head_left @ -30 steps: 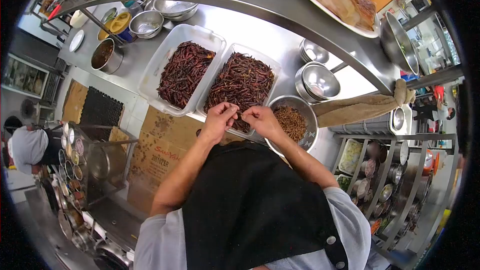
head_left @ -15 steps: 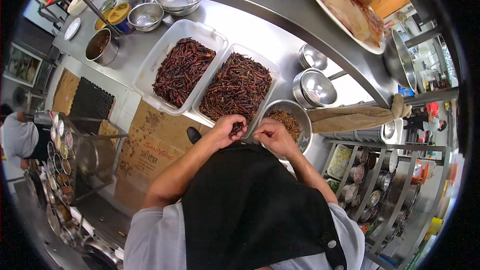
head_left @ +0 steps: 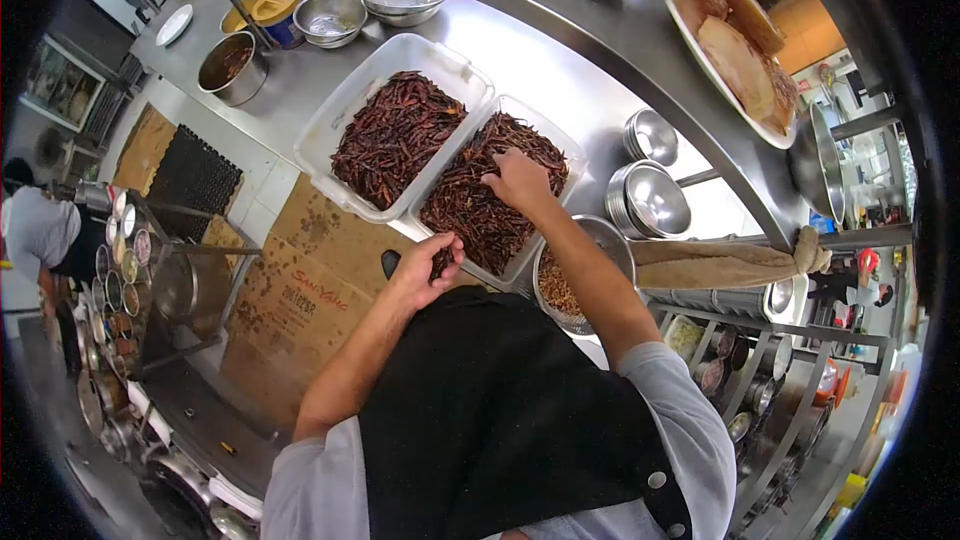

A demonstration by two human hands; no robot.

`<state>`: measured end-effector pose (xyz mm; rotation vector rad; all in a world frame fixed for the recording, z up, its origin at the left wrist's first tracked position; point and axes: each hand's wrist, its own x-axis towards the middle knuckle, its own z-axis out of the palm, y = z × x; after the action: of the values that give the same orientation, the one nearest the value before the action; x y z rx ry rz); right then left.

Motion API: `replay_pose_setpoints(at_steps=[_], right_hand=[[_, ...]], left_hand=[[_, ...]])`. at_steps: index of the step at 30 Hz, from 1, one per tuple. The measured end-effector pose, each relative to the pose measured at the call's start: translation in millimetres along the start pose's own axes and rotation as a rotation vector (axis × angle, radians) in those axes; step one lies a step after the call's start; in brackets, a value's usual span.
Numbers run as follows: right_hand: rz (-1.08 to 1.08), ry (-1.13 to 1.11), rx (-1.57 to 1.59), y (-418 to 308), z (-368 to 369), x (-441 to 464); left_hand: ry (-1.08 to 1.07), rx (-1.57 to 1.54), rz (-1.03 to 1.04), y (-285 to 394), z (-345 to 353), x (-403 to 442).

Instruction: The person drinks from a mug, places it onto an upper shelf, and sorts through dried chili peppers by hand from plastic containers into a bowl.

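Observation:
My left hand (head_left: pixel 427 268) is closed around a few dark dried chillies (head_left: pixel 440 262), just off the near edge of the right-hand tub. Stretched forward, my right hand (head_left: pixel 522 180) touches the heap of dried red chillies (head_left: pixel 490 205) in the right-hand plastic tub (head_left: pixel 572 152). Its thumb and fingers are apart, with the fingertips partly among the chillies. Beside it stands another clear tub (head_left: pixel 312 148), filled with dark chillies (head_left: pixel 400 140). Under my right forearm, a metal colander (head_left: pixel 618 240) holds small brownish pieces (head_left: pixel 562 285).
Steel bowls (head_left: pixel 655 202) stand right of the tubs, and others (head_left: pixel 330 18) at the back left near a steel pot (head_left: pixel 233 68). An overhead shelf (head_left: pixel 620 50) carries a meat platter (head_left: pixel 735 60). Flattened cardboard (head_left: pixel 300 285) covers the floor. A co-worker (head_left: pixel 45 225) is far left.
My right hand has left its place near my left hand and reached forward onto the chillies in the right-hand tub. My left hand has dropped slightly left, still closed. The view has shifted.

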<state>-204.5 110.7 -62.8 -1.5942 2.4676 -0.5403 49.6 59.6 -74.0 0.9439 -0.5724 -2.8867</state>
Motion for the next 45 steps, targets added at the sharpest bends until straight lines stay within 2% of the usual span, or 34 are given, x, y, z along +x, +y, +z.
replay_pose_setpoints(at_steps=[2, 6, 11, 15, 17, 18, 21, 26, 27, 29, 31, 35, 38, 40, 41, 43, 45], right_hand=[[0.089, -0.205, -0.127, 1, 8, 10], [0.127, -0.279, -0.114, 14, 29, 12], [0.111, 0.074, 0.202, 18, 9, -13], [0.166, 0.206, 0.368, 16, -9, -44], [0.500, -0.005, 0.876, 6, -18, -61], [0.570, -0.044, 0.983, -1, -22, -69], [0.651, -0.098, 1.162, -5, -10, -90], [0.688, -0.111, 1.246, -7, -8, -109], [0.691, -0.104, 1.251, -4, -5, -111], [0.559, -0.085, 1.121, -2, -3, -111], [0.520, -0.093, 1.062, -4, -10, -111], [0.404, -0.046, 0.866, -4, -7, -106], [0.352, -0.060, 0.927, -5, -6, -105], [0.327, -0.086, 1.022, -9, -12, -106], [0.307, -0.107, 1.120, -11, -15, -107], [0.315, -0.123, 1.146, -6, -8, -107], [0.323, -0.127, 1.171, -5, -12, -103]], left_hand=[[-0.009, -0.012, 0.012, 0, -2, -6], [0.039, 0.019, 0.047, 3, -8, -10], [0.074, 0.034, 0.080, 9, 2, -3], [0.049, 0.186, 0.125, 12, 27, 15], [0.087, 0.331, 0.170, 14, 47, 25], [0.087, 0.360, 0.195, 12, 53, 33], [0.122, 0.442, 0.242, 6, 61, 51], [0.167, 0.470, 0.197, -2, 65, 59], [0.188, 0.475, 0.224, -4, 67, 59], [0.208, 0.482, 0.255, -6, 69, 61], [0.212, 0.653, 0.351, -8, 70, 63], [0.224, 0.675, 0.382, -2, 80, 55], [0.204, 0.658, 0.349, 5, 76, 53], [0.093, 0.437, 0.186, 10, 65, 55], [0.098, 0.431, 0.193, 10, 62, 55], [0.232, 0.110, 0.145, 8, 55, 56], [0.209, 0.118, 0.163, 10, 54, 51]])
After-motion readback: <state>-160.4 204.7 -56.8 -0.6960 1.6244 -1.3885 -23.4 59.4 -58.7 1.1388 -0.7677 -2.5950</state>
